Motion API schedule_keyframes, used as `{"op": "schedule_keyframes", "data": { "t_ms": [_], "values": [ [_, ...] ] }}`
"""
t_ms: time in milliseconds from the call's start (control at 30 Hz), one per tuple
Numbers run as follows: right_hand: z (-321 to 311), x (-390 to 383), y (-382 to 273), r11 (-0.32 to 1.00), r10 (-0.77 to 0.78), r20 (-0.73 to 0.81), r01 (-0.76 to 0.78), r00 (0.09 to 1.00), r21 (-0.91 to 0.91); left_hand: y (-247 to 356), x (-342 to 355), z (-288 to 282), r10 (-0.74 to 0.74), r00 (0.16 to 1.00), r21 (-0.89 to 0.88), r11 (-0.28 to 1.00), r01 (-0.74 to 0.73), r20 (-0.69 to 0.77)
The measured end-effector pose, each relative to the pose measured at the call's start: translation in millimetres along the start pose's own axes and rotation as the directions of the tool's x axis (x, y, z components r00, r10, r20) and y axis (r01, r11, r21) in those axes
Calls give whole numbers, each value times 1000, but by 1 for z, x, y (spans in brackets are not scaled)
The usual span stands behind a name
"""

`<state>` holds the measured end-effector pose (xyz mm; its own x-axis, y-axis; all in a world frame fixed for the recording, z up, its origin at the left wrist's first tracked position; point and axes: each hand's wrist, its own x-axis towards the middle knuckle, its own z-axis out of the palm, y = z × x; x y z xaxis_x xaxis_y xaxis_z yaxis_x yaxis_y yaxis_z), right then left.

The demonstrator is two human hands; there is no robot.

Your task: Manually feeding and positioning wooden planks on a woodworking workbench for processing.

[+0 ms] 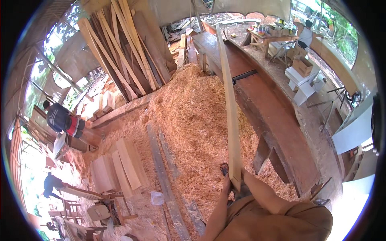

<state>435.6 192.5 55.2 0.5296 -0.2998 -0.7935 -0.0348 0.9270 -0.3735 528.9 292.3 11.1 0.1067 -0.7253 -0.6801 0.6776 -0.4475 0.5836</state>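
Note:
I hold a long pale wooden plank near its close end. It stretches away from me, its far end overlapping the far part of a long reddish-brown machine bed with a dark slot across it. Whether the plank touches the bed, I cannot tell. My left hand is closed on the plank's left side. On the right side is my right hand, closed against the plank and partly hidden by it.
A big heap of wood shavings lies left of the bed. Tall boards lean at the back. Flat planks lie on the left floor. One person stands far left; another is at the back right near a wooden table.

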Motion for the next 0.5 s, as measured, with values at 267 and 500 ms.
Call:
{"op": "schedule_keyframes", "data": {
  "t_ms": [267,500],
  "values": [
    [0,-49,67,992,-61,23,63,998,-110,-78,-42,-19,112,993,-40,993,-111,25],
    [-42,-106,141,988,-86,-14,83,996,-131,-157,-116,3,125,986,-12,992,-124,112]
  ]
}}
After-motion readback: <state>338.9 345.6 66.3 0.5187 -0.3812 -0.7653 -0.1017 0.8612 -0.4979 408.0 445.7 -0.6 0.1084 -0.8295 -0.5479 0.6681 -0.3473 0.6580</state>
